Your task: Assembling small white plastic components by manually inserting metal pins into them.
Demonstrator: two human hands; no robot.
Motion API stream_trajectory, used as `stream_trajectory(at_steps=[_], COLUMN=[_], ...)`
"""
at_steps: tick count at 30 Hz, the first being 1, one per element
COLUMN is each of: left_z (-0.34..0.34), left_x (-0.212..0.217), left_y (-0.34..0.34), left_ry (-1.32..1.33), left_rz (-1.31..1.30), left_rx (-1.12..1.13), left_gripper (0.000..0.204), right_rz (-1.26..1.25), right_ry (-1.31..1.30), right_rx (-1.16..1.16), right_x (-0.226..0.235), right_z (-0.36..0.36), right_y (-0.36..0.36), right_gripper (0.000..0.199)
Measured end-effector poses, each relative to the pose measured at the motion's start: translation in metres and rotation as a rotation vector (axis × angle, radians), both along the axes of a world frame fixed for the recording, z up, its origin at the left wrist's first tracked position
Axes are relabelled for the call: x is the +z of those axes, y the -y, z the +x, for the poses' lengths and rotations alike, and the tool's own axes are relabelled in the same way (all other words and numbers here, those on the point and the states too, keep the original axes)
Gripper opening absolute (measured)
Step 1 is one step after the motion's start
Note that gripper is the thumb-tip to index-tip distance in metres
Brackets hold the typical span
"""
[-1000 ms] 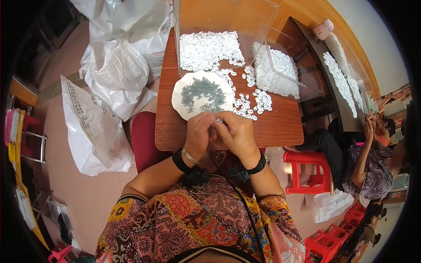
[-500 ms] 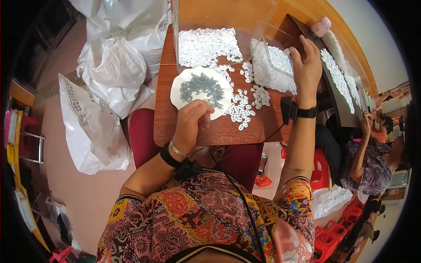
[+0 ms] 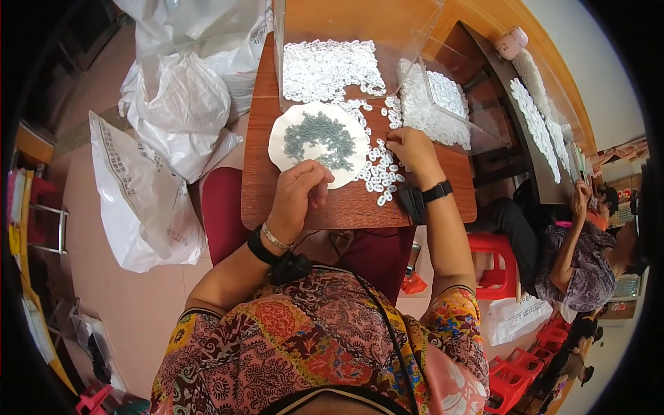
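A white plate (image 3: 282, 142) heaped with small grey-green metal parts (image 3: 319, 137) sits on the small wooden table (image 3: 311, 207). My left hand (image 3: 299, 191) rests curled at the plate's near rim, fingers closed; whether it pinches a part is hidden. My right hand (image 3: 409, 147) lies over a loose pile of small white plastic pieces (image 3: 379, 173) to the right of the plate, fingertips touching them. More white pieces (image 3: 324, 67) lie heaped behind a clear upright panel (image 3: 346, 28) at the far side, and others fill a clear tray (image 3: 443, 111).
White plastic sacks (image 3: 173, 111) stand on the floor to the left. A red seat (image 3: 221, 207) is under the table. A red plastic stool (image 3: 494, 266) stands at right, where another person (image 3: 574, 263) sits at a long table with rows of white pieces (image 3: 536, 117).
My right hand came back from the clear tray at the far right down to the loose white pieces beside the plate. My left hand stayed at the plate's near rim.
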State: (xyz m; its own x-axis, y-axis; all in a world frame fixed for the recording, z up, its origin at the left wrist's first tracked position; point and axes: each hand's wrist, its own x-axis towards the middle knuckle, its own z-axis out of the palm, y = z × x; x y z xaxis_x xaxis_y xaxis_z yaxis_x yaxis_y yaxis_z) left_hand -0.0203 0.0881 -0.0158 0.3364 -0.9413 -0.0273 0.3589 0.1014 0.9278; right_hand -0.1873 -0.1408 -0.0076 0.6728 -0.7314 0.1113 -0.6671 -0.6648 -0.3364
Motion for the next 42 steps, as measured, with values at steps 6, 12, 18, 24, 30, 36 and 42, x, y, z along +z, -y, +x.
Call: stream_trajectory(at_steps=[6, 12, 18, 24, 30, 36, 42], left_z=[0.001, -0.003, -0.005, -0.009, -0.011, -0.005, -0.009], left_x=[-0.004, -0.003, -0.003, -0.006, -0.003, -0.008, -0.013], left_y=[-0.001, 0.002, 0.002, 0.009, 0.006, 0.006, 0.009], left_ry=[-0.015, 0.000, -0.036, -0.152, -0.254, -0.314, -0.315], left_rz=[0.020, 0.036, 0.043, 0.003, -0.015, -0.003, -0.052], left_rx=[0.000, -0.041, -0.089, -0.231, -0.251, -0.430, -0.248], left_gripper=[0.028, 0.029, 0.029, 0.026, 0.022, 0.021, 0.021], right_rz=[0.140, 0.011, 0.643, 0.949, 1.117, 0.636, 0.526], right_ry=[-0.093, 0.081, 0.597, 0.726, 0.851, 0.675, 0.660], right_rx=[-0.112, -0.008, 0.331, 0.446, 0.355, 0.381, 0.282], right_x=[0.000, 0.003, 0.033, 0.036, 0.029, 0.025, 0.027], right_z=[0.011, 0.002, 0.018, 0.019, 0.022, 0.018, 0.019], right_y=[0.003, -0.007, -0.095, -0.120, -0.126, -0.121, -0.132], right_gripper=[0.011, 0.012, 0.006, 0.003, 0.001, 0.009, 0.017])
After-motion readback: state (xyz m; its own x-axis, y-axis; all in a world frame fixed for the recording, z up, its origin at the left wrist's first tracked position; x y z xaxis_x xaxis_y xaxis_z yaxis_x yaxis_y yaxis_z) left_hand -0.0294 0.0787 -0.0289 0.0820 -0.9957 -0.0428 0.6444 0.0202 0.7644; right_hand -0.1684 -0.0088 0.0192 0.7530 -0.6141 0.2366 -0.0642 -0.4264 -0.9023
